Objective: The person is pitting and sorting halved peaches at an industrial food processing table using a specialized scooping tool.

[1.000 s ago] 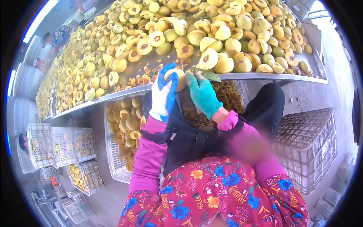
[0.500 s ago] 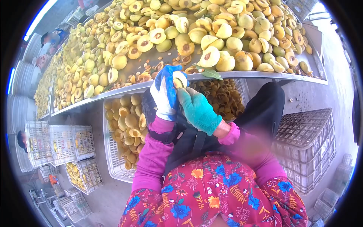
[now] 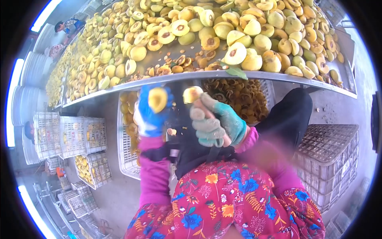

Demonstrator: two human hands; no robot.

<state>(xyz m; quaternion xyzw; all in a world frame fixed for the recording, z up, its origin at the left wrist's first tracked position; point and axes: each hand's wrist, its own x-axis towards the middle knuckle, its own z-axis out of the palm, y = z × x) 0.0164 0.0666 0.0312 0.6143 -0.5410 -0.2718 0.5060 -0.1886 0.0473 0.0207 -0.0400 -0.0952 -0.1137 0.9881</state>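
Note:
My left hand [image 3: 153, 113], in a blue and white glove, holds a yellow peach half [image 3: 158, 99], slightly blurred, over the crate at my left knee. My right hand [image 3: 219, 121], in a teal glove, is wrapped round the handle [image 3: 208, 112] of a hand tool. At the tool's upper end is a rounded pale yellow head [image 3: 192, 95] with a reddish patch; I cannot tell whether fruit covers it. The two hands are apart. Small pit fragments [image 3: 171, 131] show between them against my dark trousers. Many halved peaches [image 3: 234, 53] lie on the metal table ahead.
The table's raised metal edge [image 3: 183, 76] runs across in front of me. Below it are a white crate [image 3: 129, 161] of peach halves and a container of brown scraps [image 3: 238, 99]. An upturned crate [image 3: 328, 147] stands at right, stacked crates [image 3: 73, 133] at left. A person [image 3: 71, 26] sits farther left.
My hands have separated: the left moved left and down with the peach half, while the right turned and now shows the tool's handle. Fragments have appeared between them. The view has shifted slightly.

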